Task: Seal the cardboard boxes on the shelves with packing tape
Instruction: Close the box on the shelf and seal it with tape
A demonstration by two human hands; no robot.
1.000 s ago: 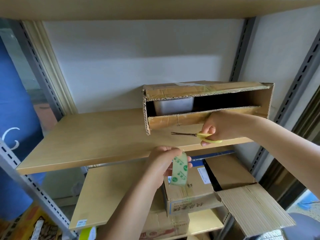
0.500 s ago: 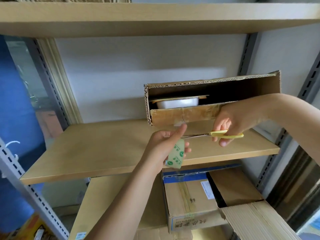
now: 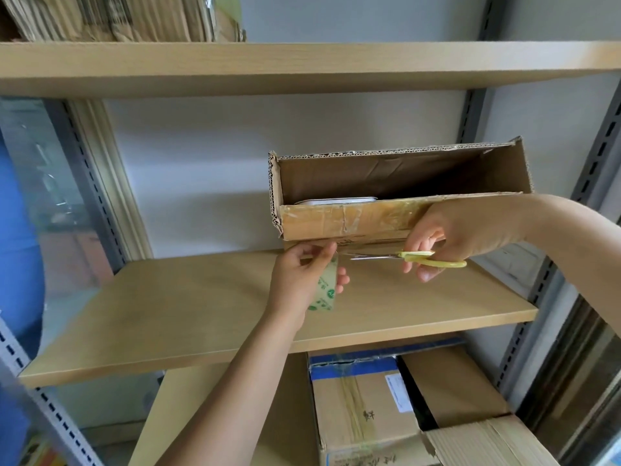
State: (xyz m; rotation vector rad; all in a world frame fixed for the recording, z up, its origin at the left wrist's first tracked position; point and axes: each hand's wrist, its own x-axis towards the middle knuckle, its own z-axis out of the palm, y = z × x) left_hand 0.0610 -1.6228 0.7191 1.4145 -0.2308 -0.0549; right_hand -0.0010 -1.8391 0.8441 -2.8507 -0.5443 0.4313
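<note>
A long cardboard box (image 3: 339, 220) lies on its side on the middle shelf (image 3: 201, 307), its open face toward me, with a white tray (image 3: 336, 200) inside. My left hand (image 3: 302, 277) pinches a roll of clear packing tape with green print (image 3: 325, 290) just below the box's lower left corner. My right hand (image 3: 443, 235) grips yellow-handled scissors (image 3: 416, 257) in front of the box's lower flap. The blades point left, their tips close to my left fingers. The pulled tape strip itself is hard to make out.
Flattened cardboard (image 3: 117, 18) is stacked on the top shelf (image 3: 302, 67). Below the middle shelf stand a taped box with a blue stripe (image 3: 359, 405) and an open box flap (image 3: 484, 442). Grey slotted uprights (image 3: 470, 112) frame the rack. A blue panel (image 3: 16, 230) is at left.
My view tilted upward, bringing the top shelf into sight. My left hand rose with the tape from below the shelf edge to the box's lower corner, and the scissors' tips came close to it.
</note>
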